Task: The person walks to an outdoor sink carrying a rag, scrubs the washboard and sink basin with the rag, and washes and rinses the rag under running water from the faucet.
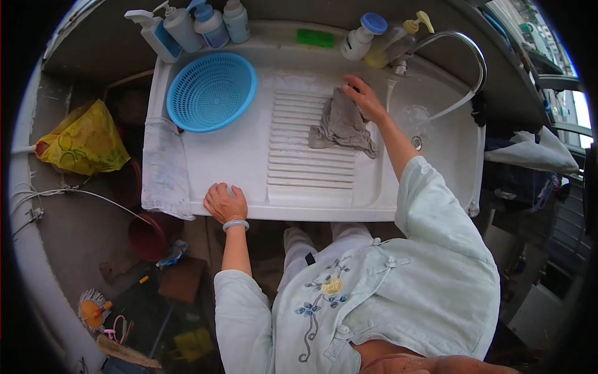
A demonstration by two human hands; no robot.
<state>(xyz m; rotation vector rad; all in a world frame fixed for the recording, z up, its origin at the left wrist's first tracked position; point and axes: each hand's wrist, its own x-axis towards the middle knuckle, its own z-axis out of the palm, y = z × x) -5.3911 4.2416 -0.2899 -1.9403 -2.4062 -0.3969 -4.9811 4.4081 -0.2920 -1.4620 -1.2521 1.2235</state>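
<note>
A wet grey-brown cloth (344, 128) lies crumpled on the ribbed washboard (293, 149) of a white laundry sink. At the cloth's upper edge is my right hand (366, 103), its fingers stretched and apart; it looks to be touching the cloth without wrapping round it. My left hand (226, 202), with a pale bangle at the wrist, rests open on the sink's front rim. Water (450, 110) streams from the curved tap (481, 59) into the basin (451, 162) on the right.
A blue plastic basket (212, 93) sits at the sink's back left. Several pump bottles (180, 28) line the rear ledge, with a green block (315, 38) between them. A pale cloth (165, 168) drapes over the left edge. On the left hangs a yellow bag (87, 140).
</note>
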